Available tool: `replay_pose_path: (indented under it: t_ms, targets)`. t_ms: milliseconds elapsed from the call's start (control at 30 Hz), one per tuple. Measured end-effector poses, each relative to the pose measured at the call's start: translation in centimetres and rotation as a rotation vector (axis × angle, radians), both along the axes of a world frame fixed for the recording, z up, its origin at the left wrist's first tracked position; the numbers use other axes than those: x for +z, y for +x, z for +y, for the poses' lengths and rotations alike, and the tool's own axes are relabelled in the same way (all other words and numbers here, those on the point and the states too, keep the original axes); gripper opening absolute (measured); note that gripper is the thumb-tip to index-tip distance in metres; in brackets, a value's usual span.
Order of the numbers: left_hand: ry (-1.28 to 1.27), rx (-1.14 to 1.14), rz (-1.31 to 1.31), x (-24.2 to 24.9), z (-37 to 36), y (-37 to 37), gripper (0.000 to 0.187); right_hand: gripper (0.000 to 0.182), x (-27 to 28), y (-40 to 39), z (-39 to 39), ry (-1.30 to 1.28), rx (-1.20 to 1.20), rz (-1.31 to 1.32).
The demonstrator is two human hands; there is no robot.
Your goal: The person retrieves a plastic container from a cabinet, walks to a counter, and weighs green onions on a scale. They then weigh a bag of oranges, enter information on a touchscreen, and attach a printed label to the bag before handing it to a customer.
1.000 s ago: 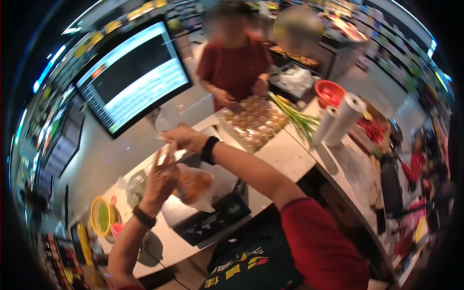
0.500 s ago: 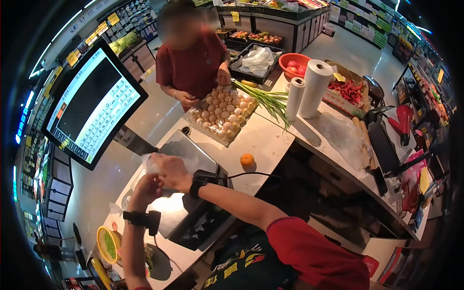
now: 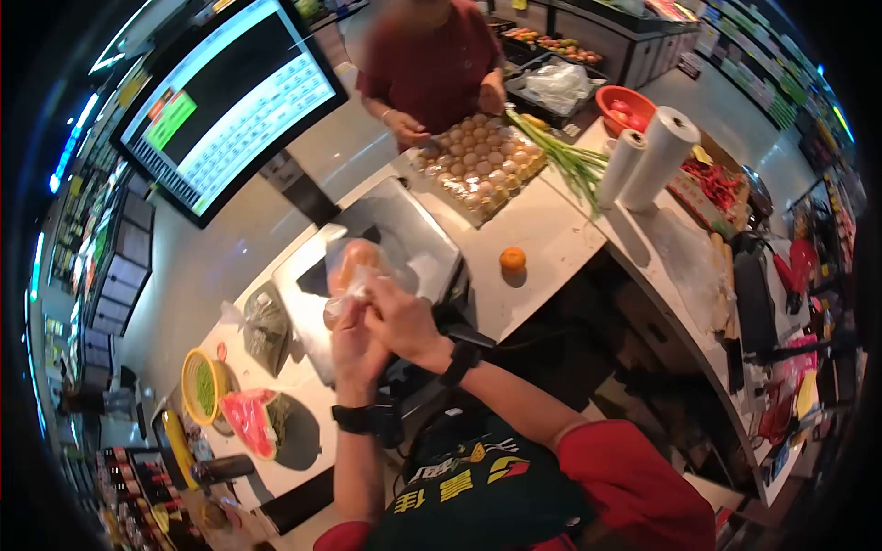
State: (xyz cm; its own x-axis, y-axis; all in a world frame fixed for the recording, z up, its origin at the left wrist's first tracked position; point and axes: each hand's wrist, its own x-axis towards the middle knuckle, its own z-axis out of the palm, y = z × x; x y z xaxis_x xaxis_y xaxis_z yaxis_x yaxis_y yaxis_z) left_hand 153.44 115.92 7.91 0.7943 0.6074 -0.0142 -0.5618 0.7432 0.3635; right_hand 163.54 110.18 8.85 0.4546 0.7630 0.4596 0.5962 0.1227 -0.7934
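Both of my hands meet over the metal scale (image 3: 432, 234), holding a clear plastic bag (image 3: 347, 283) with orange-brown items inside. My left hand (image 3: 356, 344) pinches the bag's gathered neck from below. My right hand (image 3: 404, 317) closes on the same neck from the right. The bag's contents cannot be made out exactly. Left of the scale lies another tied bag (image 3: 266, 329) with dark green contents. An orange fruit (image 3: 513, 259) rests on the counter to the right.
A tray of eggs (image 3: 482, 165) lies before a person in a red shirt (image 3: 432, 64). A touchscreen (image 3: 230, 101) stands at the upper left. Green onions (image 3: 570, 161), plastic rolls (image 3: 660, 156), a yellow basket (image 3: 198, 386) and a watermelon piece (image 3: 253, 422) are around the counter.
The view has shifted left and down, bringing more of the near counter into sight. The bag's orange-brown contents now show at my hands. A green block has appeared on the screen.
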Motion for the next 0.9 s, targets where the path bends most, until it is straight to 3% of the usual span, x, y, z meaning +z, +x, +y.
replay_pose_path:
  t_ms: [67, 200, 333, 500, 700, 833, 900]
  targets:
    - [-0.048, 0.049, 0.043, -1.5, -0.2, -0.8, 0.037, 0.032, -1.0, -0.6, 0.1, -0.005, 0.011, 0.093]
    - [-0.017, 0.130, 0.167, 0.7, -2.1, -1.1, 0.036, 0.022, -1.6, -1.1, 0.7, 0.015, 0.065, 0.147]
    - [0.013, 0.234, 0.301, 0.0, -2.8, -1.2, 0.036, 0.019, -2.0, -1.5, 1.1, 0.074, 0.082, 0.081]
    - [0.045, 0.607, 0.657, -0.1, -4.0, -0.8, 0.024, 0.018, -2.7, -2.8, 0.5, 0.167, 0.099, -0.084]
    - [0.186, 0.557, 0.986, -0.7, -4.5, -1.8, 0.027, 0.025, -2.4, -2.3, -0.1, 0.278, 0.149, -0.201]
    - [0.225, 0.512, 0.648, 2.1, -8.6, -0.1, 0.042, 0.021, -2.9, 1.3, 1.5, 0.204, 0.151, -0.268]
    - [0.194, 0.428, 0.609, 1.7, -7.5, -1.0, 0.042, 0.016, -2.9, 0.9, 1.2, 0.201, 0.144, -0.051]
